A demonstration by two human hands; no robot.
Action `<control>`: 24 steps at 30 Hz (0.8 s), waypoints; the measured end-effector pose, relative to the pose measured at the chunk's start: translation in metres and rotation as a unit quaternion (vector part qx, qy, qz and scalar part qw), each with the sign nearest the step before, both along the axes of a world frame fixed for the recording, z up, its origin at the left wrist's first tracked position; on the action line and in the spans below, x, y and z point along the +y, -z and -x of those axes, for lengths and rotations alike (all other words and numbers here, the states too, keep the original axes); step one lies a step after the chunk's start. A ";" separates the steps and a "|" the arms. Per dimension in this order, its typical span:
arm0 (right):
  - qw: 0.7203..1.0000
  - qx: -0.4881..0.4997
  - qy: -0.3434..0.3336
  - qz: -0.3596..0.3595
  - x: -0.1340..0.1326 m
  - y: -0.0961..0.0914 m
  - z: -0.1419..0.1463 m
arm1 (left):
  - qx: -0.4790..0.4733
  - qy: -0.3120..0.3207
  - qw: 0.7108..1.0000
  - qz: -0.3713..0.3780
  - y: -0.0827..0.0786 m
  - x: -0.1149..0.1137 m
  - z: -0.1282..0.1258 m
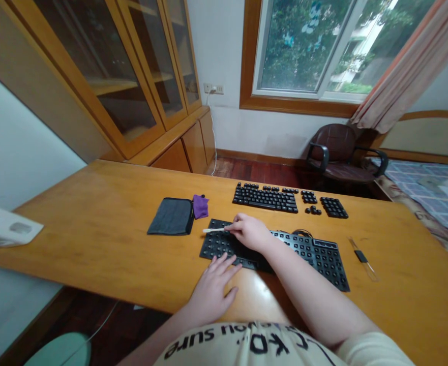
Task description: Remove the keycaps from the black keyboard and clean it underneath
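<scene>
A black keyboard base [329,262] with its keycaps off lies across the desk in front of me. My right hand [249,233] is closed on a slim white brush [214,230], pinched between thumb and fingers over the left part of the base. The brush points left, and I cannot tell whether its pale tip touches the base. My left hand [215,287] is open, fingers spread, with its fingertips on the front edge of the base near the left end. My right hand and forearm hide the middle of the base.
Black keycaps [265,198] lie in keyboard order behind the base. To the right is a wire keycap puller [361,256]. A dark grey pouch [171,216] and a purple cloth [200,207] lie left. A white object [8,226] stands at the desk's left edge.
</scene>
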State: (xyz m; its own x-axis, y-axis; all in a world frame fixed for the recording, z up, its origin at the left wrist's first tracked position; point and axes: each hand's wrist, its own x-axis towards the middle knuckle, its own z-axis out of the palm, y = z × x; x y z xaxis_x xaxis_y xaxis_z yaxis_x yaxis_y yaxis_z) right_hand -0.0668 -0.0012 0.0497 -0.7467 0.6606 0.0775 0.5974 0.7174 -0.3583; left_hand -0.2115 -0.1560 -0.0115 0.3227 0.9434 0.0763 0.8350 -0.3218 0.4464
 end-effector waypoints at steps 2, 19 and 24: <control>1.000 -0.006 0.007 -0.001 0.005 -0.005 -0.026 | -0.003 -0.001 1.000 -0.003 -0.001 0.000 0.000; 0.998 -0.060 0.018 0.008 -0.006 0.012 0.027 | -0.005 -0.001 1.000 0.010 -0.002 0.000 0.001; 0.999 -0.001 0.027 -0.018 0.018 0.009 0.000 | 0.003 0.000 1.000 0.001 0.001 -0.001 -0.001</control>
